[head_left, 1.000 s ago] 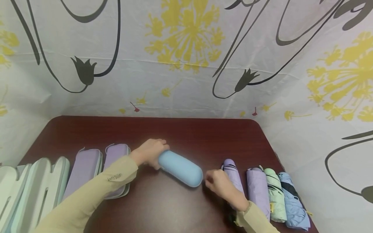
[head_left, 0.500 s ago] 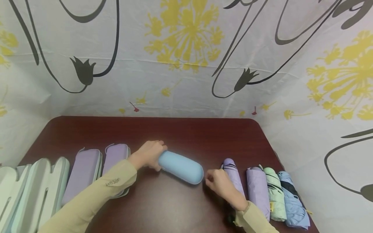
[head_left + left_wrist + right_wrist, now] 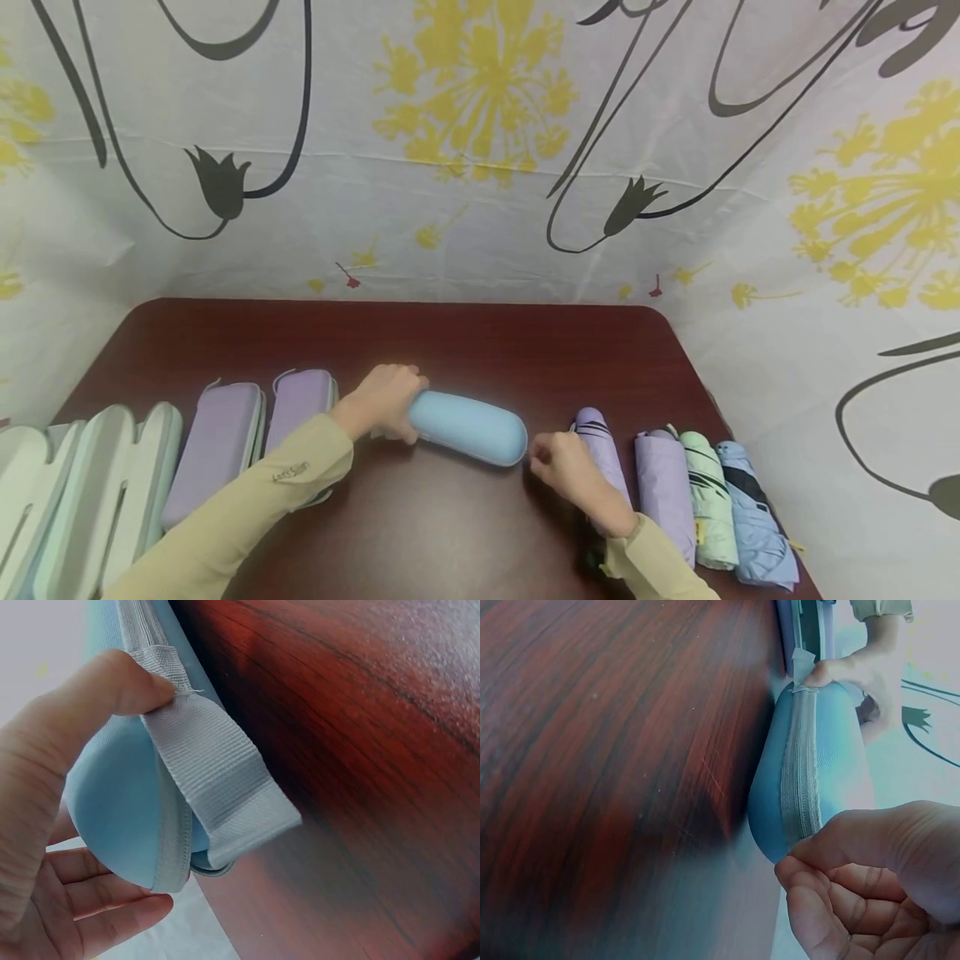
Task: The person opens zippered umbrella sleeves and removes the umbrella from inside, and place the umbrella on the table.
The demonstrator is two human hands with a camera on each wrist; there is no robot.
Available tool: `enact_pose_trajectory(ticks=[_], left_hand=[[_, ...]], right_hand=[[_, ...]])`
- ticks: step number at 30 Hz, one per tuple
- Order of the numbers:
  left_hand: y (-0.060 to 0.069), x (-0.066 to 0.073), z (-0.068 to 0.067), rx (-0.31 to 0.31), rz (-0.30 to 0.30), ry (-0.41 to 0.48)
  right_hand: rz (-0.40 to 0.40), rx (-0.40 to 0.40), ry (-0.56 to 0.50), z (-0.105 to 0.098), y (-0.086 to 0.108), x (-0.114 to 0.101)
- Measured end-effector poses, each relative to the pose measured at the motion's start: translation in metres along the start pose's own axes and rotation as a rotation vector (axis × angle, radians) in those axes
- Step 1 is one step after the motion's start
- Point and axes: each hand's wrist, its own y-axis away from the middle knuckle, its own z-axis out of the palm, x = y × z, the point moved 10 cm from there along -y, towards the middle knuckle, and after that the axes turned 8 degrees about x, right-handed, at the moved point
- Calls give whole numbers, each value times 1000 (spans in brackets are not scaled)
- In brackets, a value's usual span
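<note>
A light blue zippered hard case [image 3: 468, 427] lies on the dark red-brown table, between both hands. My left hand [image 3: 382, 402] grips its left end. In the left wrist view, the thumb presses at the base of a grey fabric tab [image 3: 210, 761] beside the zip, while the fingers reach behind the case. My right hand [image 3: 572, 475] is at the opposite end. Its thumb and index finger pinch together at the end of the grey zipper [image 3: 802, 772]; whatever small pull is between them is hidden. The zipper looks closed along the side seen there.
Two purple zippered cases [image 3: 216, 442] lie left, beside pale green-and-white slotted cases [image 3: 90, 492]. At right lie folded umbrellas: a purple one [image 3: 600, 454] partly behind my right forearm, another purple one [image 3: 663, 492], a green one [image 3: 708, 500] and a blue one [image 3: 757, 525].
The blue case has swung slightly, its right end moving away from me so that it lies more level across the view. Both hands keep nearly the same places.
</note>
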Motion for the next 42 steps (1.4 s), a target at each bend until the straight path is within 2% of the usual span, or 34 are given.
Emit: enact_pose_trajectory(ticks=[9,13,19,22,27,30,35,42], left_hand=[[1,-2,0,3,-22,3],[1,-3,1,13,-1,46],[6,-5,0,15,62,180],[7,-6,0,29,61,228],[6,-6,-1,61,59,226],[6,-6,-2,62,46,218],[7,-8,-2,49,8,231],[10,-12,1,43,-62,248]], right_hand=[[-21,-65,-131,7,1,3],[-1,-72,-142,9,0,8],[10,-70,-149,8,-1,11],[2,-56,-123,6,-2,9],[16,-85,-118,5,0,4],[8,-100,-130,5,2,0],[-14,-82,-127,2,1,-4],[16,-41,-100,0,-2,-5]])
